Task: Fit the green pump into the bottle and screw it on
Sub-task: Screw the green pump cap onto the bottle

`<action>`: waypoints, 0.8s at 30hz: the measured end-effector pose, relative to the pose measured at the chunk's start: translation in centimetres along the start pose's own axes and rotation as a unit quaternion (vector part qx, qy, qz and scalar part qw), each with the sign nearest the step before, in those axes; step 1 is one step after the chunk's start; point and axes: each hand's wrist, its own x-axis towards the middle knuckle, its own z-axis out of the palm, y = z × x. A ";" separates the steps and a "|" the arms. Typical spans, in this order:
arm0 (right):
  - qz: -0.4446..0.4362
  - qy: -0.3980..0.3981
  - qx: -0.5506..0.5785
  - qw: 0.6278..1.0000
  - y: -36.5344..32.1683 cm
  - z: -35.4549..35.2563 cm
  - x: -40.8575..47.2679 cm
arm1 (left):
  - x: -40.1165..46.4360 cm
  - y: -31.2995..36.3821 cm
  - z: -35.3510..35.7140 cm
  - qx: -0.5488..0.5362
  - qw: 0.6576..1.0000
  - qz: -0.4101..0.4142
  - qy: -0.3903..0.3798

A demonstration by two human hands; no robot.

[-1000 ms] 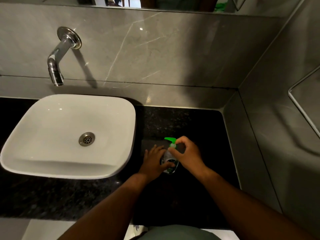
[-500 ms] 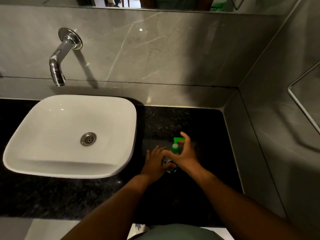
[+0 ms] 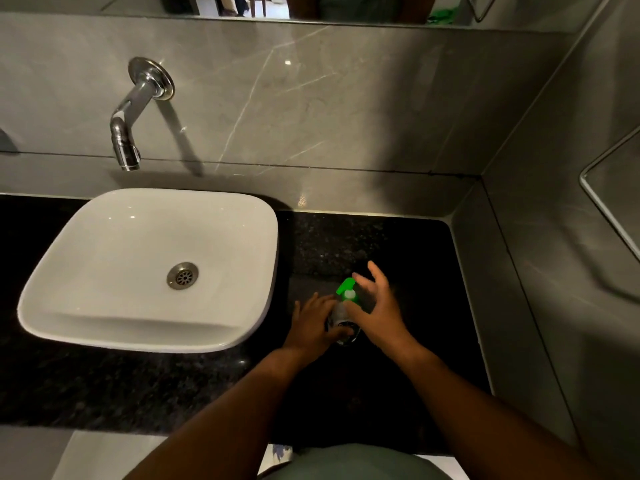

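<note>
A small clear bottle (image 3: 341, 318) stands on the black counter (image 3: 398, 244), right of the basin. My left hand (image 3: 311, 323) is wrapped around its left side and holds it upright. The green pump (image 3: 347, 289) sits on the bottle's neck, its nozzle pointing up and to the left. My right hand (image 3: 377, 306) is on the pump's right side. Its fingers are spread and lifted behind the pump head, and only the thumb rests by the pump's collar. The lower part of the bottle is hidden by both hands.
A white basin (image 3: 86, 327) stands on the counter to the left, under a chrome wall tap (image 3: 126, 133). Grey tiled walls close off the back and the right side. A metal rail (image 3: 606, 202) hangs on the right wall.
My right hand had the pump head pinched, then cupped it; now its fingers have spread off it. The nozzle has turned from left to up-left. My left hand has stayed on the bottle.
</note>
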 end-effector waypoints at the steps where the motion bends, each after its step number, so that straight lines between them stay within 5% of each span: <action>1: -0.003 0.004 -0.003 1.000 0.1 -0.3 -0.1 | 0.0 0.0 0.0 0.001 1.000 -0.001 -0.003; 6: -0.005 0.055 -0.034 0.998 -0.4 0.3 -0.5 | -0.2 0.4 0.3 -0.013 1.000 -0.005 -0.010; 14: -0.018 -0.019 0.002 1.000 -0.6 -0.9 -1.0 | -0.2 0.5 0.0 0.002 1.000 -0.005 -0.013; 24: 0.030 0.068 0.011 0.997 -1.3 1.0 0.2 | 0.3 0.5 -0.8 0.010 0.999 -0.029 -0.011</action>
